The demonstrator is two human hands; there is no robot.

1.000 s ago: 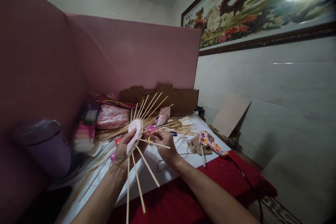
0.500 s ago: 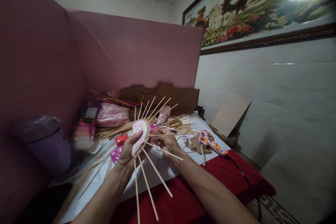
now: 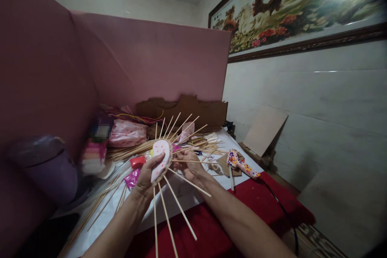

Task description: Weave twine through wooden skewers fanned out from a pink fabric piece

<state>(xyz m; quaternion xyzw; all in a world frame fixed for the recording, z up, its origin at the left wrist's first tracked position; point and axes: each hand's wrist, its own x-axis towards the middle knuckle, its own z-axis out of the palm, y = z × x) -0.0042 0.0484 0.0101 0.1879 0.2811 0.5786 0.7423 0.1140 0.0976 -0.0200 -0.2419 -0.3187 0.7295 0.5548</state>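
Observation:
My left hand (image 3: 148,175) grips an oval pad (image 3: 160,157) covered in white fabric with pink dots, its thumb lying on the fabric face. A braided cord edge runs round the pad, and several thin wooden sticks (image 3: 179,207) fan out from it on the far, right and near sides. At the pad's right edge is my right hand (image 3: 191,164), fingers bent and pressed together behind a stick. What those fingers pinch is too small and partly hidden to make out.
A flower-patterned glue gun (image 3: 242,165) with a black cable lies to the right near cardboard. Bundled sticks (image 3: 130,151), a dotted fabric bundle (image 3: 128,133), a red packet (image 3: 138,162) and a purple packet (image 3: 132,178) lie around. A purple bin (image 3: 50,173) stands left; pink panels (image 3: 151,56) rise behind.
The view has shifted slightly. The pad and its sticks have tilted a little in my left hand, while my right hand stays at the pad's right edge with its fingers slightly moved.

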